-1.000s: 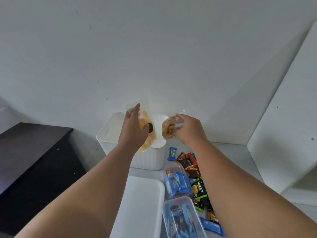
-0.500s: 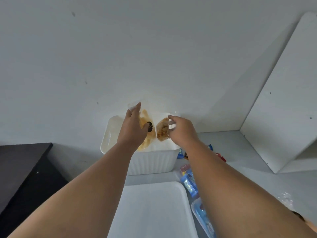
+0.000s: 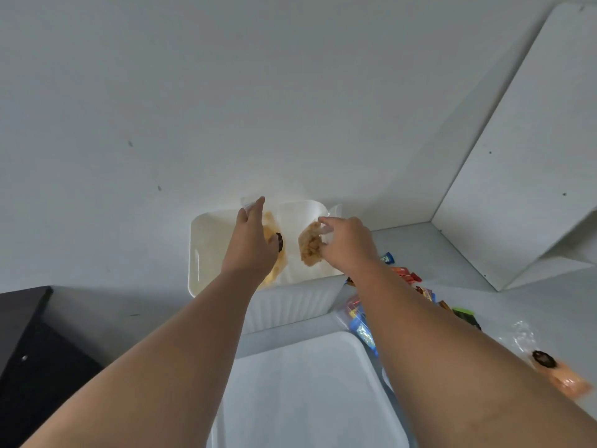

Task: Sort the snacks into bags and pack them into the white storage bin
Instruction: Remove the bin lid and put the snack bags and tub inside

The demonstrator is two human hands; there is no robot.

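Your left hand [image 3: 250, 244] grips one clear bag of yellow snacks [image 3: 269, 234], with a single dark piece [image 3: 279, 242] showing by the thumb. Your right hand [image 3: 347, 244] pinches the top of a second clear bag, this one of brown snacks [image 3: 310, 248]. Both bags hang inside the mouth of the one white bin [image 3: 193, 253], just above the middle of the frame. You cannot tell whether they touch its floor.

The bin stands on the grey bench [image 3: 452, 253], against the wall. Below it, at lower centre, lies one flat white lid [image 3: 307, 383]. Right of the bin, partly hidden by your right forearm, lies a third bag holding blue packets [image 3: 358, 323]. Loose wrapped snacks trail past that arm: a blue one [image 3: 387, 258], a red one [image 3: 405, 274] and at least three more towards the right; the arm hides the full count. At the lower right lies a fourth bag, of orange snacks [image 3: 568, 381], with one dark piece in it.

One black cabinet [image 3: 29, 350] fills the lower left, and one white board [image 3: 533, 140] leans at the right.
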